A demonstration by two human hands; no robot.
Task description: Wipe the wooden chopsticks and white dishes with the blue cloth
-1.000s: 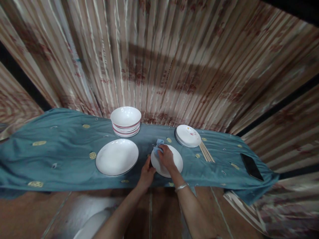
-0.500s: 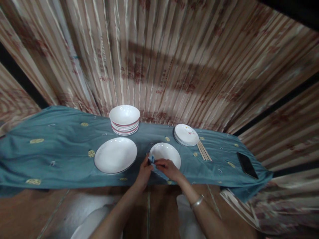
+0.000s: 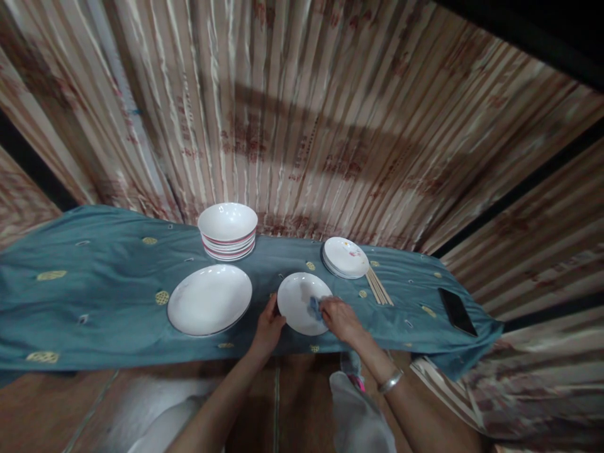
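A small white plate (image 3: 297,309) lies near the front edge of the cloth-covered table. My left hand (image 3: 268,326) grips its left rim, with the thumb at the near side. In my closed right hand (image 3: 340,319) is a small blue cloth (image 3: 314,307), pressed against the plate's inner surface on the right; the fingers partly cover it. To the left of my left hand sits a larger white oval plate (image 3: 210,301), untouched.
Behind the oval plate stands a white bowl (image 3: 228,221) on several red-rimmed dishes (image 3: 229,250). Stacked flower-patterned plates (image 3: 346,257) and several chopsticks (image 3: 379,287) lie back right. A dark phone (image 3: 457,311) rests at the right end of the teal tablecloth (image 3: 113,283). A curtain (image 3: 292,126) hangs behind.
My right hand has moved right with the blue cloth, away from my left hand, and the cloth now touches the plate's inside. My left hand now holds the plate's rim alone.
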